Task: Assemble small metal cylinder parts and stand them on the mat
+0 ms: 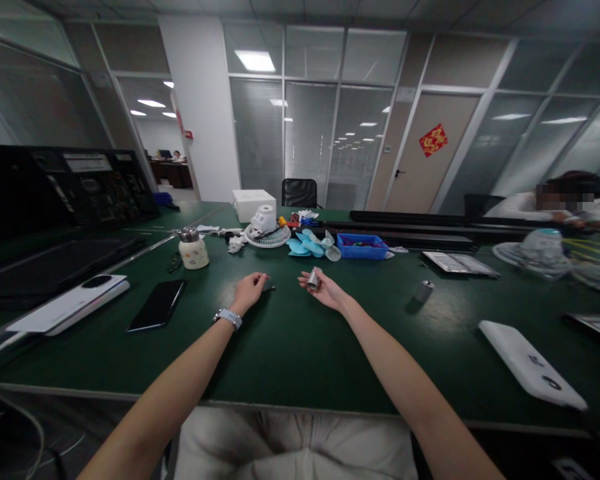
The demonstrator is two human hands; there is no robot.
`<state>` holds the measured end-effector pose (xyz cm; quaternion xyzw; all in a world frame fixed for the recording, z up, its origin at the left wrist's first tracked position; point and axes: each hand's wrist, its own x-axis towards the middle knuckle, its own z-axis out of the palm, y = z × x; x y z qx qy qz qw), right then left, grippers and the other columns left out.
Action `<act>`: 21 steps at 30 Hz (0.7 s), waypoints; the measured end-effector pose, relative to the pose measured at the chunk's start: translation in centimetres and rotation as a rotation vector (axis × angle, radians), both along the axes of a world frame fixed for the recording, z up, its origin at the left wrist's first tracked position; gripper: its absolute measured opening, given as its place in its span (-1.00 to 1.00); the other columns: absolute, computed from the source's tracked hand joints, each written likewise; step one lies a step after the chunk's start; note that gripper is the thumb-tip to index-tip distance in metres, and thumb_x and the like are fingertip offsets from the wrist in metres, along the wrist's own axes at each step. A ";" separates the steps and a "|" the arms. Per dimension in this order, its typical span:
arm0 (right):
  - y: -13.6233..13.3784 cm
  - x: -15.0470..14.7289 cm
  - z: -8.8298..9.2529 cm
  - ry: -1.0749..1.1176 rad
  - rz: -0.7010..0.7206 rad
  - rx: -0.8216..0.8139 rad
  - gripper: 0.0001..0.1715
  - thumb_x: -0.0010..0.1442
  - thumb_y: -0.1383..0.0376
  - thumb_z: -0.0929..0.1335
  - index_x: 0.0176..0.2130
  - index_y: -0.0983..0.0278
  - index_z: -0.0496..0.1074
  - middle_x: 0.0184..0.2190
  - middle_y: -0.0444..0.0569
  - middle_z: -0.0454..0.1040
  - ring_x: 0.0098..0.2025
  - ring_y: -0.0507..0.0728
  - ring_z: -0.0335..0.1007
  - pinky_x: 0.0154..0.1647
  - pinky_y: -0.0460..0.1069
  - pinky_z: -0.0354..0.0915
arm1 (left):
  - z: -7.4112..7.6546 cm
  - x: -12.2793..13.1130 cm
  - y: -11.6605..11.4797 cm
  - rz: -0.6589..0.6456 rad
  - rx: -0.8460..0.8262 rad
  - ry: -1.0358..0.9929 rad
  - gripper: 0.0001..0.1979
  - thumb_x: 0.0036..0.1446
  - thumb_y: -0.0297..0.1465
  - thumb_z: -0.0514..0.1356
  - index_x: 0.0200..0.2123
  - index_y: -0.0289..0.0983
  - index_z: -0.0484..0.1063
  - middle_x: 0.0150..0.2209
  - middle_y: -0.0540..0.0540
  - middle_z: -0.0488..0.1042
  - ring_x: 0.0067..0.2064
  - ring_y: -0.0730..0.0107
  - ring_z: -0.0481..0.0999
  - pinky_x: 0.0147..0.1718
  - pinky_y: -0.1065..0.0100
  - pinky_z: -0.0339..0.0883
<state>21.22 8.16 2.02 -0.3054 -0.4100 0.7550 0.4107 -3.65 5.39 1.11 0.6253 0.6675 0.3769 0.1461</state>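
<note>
In my right hand (pixel 325 291) is a small silver metal cylinder (pixel 313 279), gripped between thumb and fingers above the green table (pixel 300 360). My left hand (pixel 250 291), with a watch (pixel 228 318) at its wrist, is closed, its fingertips together; what they hold, if anything, is too small to make out. Close to those fingertips lies a tiny dark piece (pixel 272 288) on the table. A second silver cylinder (pixel 424 291) stands on the table to the right, apart from both hands.
Light-blue fan blades (pixel 307 245), a white fan head with its grille (pixel 269 235) and a blue bin (pixel 362 247) line the back. A jar (pixel 194 251), a black phone (pixel 157 305) and a white box (pixel 87 303) are left. A white device (pixel 533 363) lies right; people sit beyond.
</note>
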 end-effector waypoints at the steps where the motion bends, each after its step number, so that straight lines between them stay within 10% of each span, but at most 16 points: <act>1: 0.0 0.0 -0.1 0.002 -0.003 -0.003 -0.59 0.37 0.14 0.14 -0.09 0.36 0.39 -0.21 0.09 0.51 -0.26 0.03 0.47 -0.34 -0.13 0.34 | 0.0 0.0 0.0 0.000 0.000 0.006 -0.58 0.20 -0.16 0.00 -0.15 -0.26 0.55 -0.42 -0.09 0.55 -0.38 0.30 0.49 -0.42 0.38 0.21; 11: 0.4 0.2 -0.3 0.083 -0.049 -0.120 -0.52 0.36 0.05 0.08 -0.15 0.36 0.31 -0.35 0.05 0.44 -0.29 0.11 0.48 -0.28 -0.01 0.43 | 0.2 0.2 -0.2 -0.004 -0.013 0.028 -0.57 0.19 -0.14 0.00 -0.15 -0.25 0.56 -0.42 -0.08 0.55 -0.42 0.31 0.47 -0.45 0.39 0.19; 21: 0.5 0.1 -1.1 0.119 -0.005 -0.080 -0.75 0.31 0.44 0.17 -0.03 0.42 0.27 -0.14 0.17 0.47 -0.15 0.11 0.51 -0.11 0.01 0.45 | 0.4 0.4 -0.4 -0.008 -0.007 0.039 -0.58 0.18 -0.17 0.01 -0.17 -0.25 0.58 -0.39 -0.09 0.57 -0.39 0.31 0.49 -0.41 0.39 0.21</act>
